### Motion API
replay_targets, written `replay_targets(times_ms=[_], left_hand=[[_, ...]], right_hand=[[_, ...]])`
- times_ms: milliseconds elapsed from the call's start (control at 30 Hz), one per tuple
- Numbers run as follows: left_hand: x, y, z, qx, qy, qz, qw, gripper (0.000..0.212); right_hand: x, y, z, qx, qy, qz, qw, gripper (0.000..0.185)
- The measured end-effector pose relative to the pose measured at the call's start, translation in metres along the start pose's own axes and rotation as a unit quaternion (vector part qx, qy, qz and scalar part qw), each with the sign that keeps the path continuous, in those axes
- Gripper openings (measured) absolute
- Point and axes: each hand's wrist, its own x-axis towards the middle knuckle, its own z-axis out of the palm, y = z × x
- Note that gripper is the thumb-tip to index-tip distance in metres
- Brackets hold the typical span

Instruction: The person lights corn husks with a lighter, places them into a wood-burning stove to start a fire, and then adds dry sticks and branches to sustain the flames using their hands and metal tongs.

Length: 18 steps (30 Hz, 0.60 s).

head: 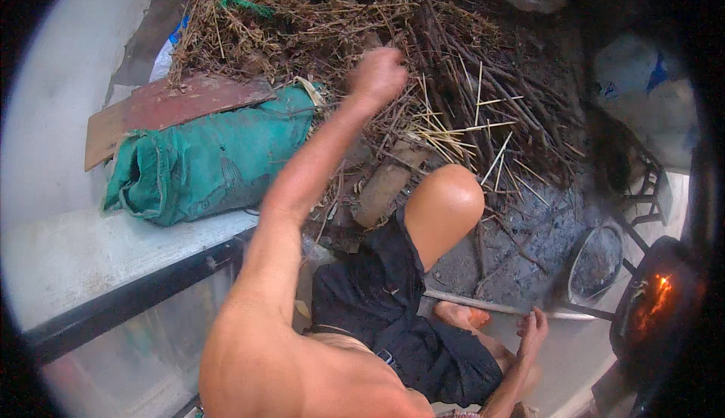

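My left hand (378, 75) reaches out over the heap of dry twigs and brush (317, 38), its fingers curled in towards the brush; it is slightly blurred, and whether it grips a twig is hidden. Low on the right, my right hand (532, 330) hangs beside my foot with fingers loosely bent and nothing seen in it. Thicker dark sticks (498, 84) lie to the right of my left hand, with pale thin stalks (453, 133) scattered over them. Near my raised knee lies a flat brownish block (388, 183).
A folded green fabric bundle (215, 157) lies on a ledge at left, under a reddish board (192, 99). At right, a fire burns in a dark round stove or pan (651, 299), beside a round ash-coloured container (596, 262). Ash and loose twigs cover the ground (510, 248).
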Motion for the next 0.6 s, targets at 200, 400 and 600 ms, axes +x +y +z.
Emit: replay_targets(times_ms=[200, 400, 600], left_hand=[[0.032, -0.172, -0.024, 0.281, 0.034, -0.197, 0.939, 0.042], [0.125, -0.186, -0.045, 0.361, -0.011, -0.055, 0.931, 0.047], [0.160, -0.204, -0.048, 0.381, -0.029, 0.070, 0.921, 0.086]], right_hand=[[-0.008, 0.008, 0.011, -0.089, -0.055, 0.005, 0.994, 0.035], [-0.008, -0.004, 0.021, -0.086, -0.012, 0.079, 0.993, 0.030], [-0.001, -0.014, 0.055, -0.110, -0.063, 0.080, 0.989, 0.027]])
